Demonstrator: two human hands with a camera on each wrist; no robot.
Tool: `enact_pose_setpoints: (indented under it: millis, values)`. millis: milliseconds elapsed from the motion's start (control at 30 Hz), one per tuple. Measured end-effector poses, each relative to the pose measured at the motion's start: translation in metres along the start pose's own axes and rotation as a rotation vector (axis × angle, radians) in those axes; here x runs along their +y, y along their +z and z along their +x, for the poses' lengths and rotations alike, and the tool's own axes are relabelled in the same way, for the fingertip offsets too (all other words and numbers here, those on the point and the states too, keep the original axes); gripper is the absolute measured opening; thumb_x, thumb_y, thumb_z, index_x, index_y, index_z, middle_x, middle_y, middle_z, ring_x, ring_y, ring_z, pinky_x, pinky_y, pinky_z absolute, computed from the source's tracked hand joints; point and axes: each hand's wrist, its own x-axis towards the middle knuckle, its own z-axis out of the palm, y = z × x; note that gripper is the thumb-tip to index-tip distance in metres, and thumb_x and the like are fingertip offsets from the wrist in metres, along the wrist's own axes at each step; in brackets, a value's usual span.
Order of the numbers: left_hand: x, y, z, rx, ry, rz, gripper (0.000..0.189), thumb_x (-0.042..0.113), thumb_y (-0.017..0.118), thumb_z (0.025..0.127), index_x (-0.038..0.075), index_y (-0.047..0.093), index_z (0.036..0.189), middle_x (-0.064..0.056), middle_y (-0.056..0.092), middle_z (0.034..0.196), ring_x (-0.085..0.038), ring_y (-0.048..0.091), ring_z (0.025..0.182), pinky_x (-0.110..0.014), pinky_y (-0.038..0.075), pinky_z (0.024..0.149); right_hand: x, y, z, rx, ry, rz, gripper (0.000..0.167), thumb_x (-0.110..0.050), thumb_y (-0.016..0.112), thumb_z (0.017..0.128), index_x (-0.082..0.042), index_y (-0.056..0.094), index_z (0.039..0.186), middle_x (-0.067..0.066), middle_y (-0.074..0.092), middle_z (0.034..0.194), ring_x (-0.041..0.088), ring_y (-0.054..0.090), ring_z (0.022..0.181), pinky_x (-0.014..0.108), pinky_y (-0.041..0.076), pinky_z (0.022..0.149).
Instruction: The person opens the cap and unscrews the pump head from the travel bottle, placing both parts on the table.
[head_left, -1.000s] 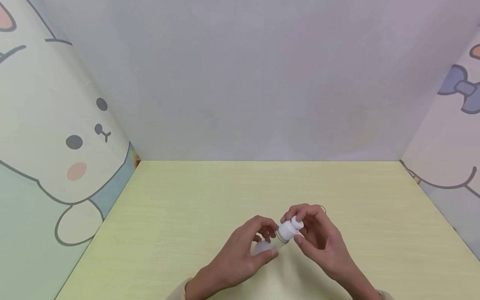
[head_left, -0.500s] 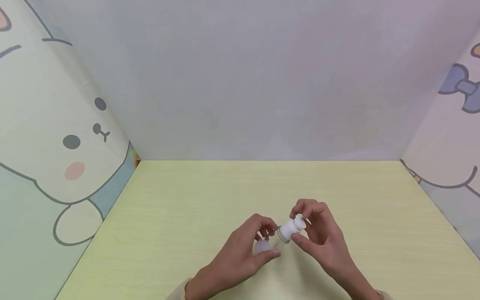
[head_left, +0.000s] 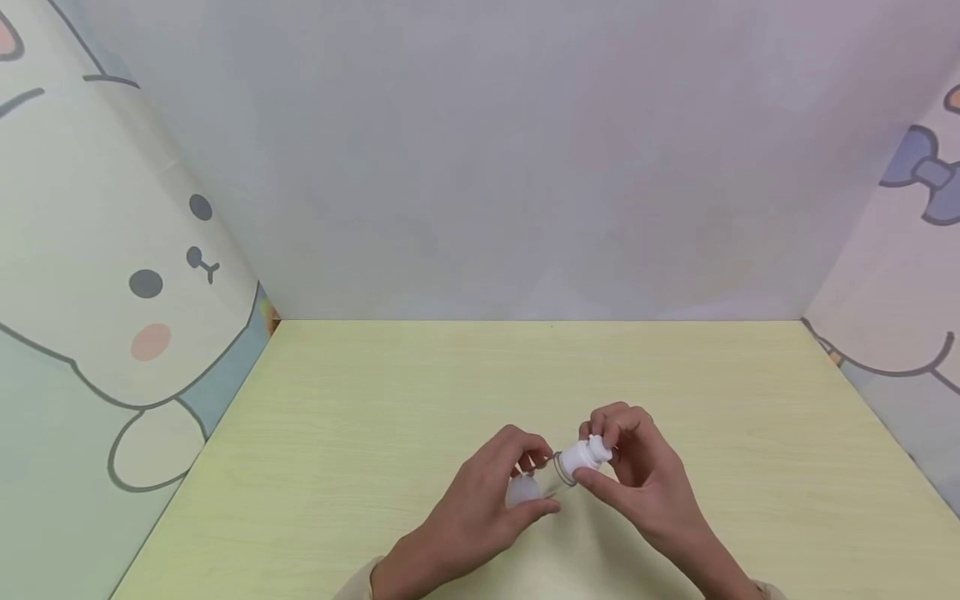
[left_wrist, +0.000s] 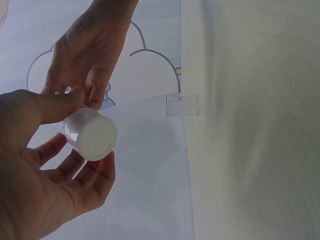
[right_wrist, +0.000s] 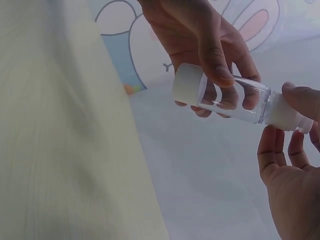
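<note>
One bottle (right_wrist: 242, 111) hangs above the tabletop (head_left: 420, 383), long axis slanting, its white cap (head_left: 581, 457) pointing to the person's right, its white base (right_wrist: 187, 84) left. Its body is transparent. Two hands hold it: the left hand (head_left: 486, 502), partly curled, grips the bottle's body; the right hand (head_left: 647, 475) pinches the cap.

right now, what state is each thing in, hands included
bottle, tilted, held off the table
white top, in place on one end; tightness cannot be told
white base, in place on the other end
left hand, holds the bottle near the white base
right hand, pinches the white top
</note>
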Motion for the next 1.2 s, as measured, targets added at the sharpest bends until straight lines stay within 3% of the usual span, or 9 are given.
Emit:
enact_pose_setpoints:
  millis: [700,900,1200]
  values:
    - [-0.0011,-0.0009,-0.0013,0.003,-0.031,-0.003,0.048,0.019,0.087,0.085,0.018,0.056,0.121,0.010,0.058,0.108,-0.005,0.058,0.098,-0.017,0.051,0.079,-0.0008,0.0005,-0.0009,-0.104,-0.048,0.015,0.044,0.038,0.051,0.079,0.013,0.040,0.113,0.020,0.051,0.128,0.029,0.058,0.125,0.026,0.052,0.106]
    - [-0.0005,-0.0001,-0.0003,0.006,-0.028,-0.015,0.047,0.019,0.088,0.085,0.017,0.056,0.121,0.010,0.059,0.107,-0.006,0.059,0.097,-0.017,0.052,0.080,-0.0001,-0.0009,-0.0010,-0.062,-0.038,-0.022,0.049,0.036,0.059,0.077,0.014,0.038,0.116,0.019,0.050,0.128,0.026,0.053,0.121,0.023,0.050,0.099]
    - [0.0012,0.0010,0.0011,0.007,-0.022,-0.012,0.048,0.020,0.088,0.085,0.019,0.056,0.120,0.007,0.059,0.106,-0.006,0.059,0.096,-0.017,0.052,0.081,0.0002,-0.0019,0.0004,-0.015,-0.012,0.040,0.047,0.035,0.062,0.077,0.013,0.036,0.109,0.009,0.046,0.116,0.023,0.049,0.113,0.022,0.051,0.095]
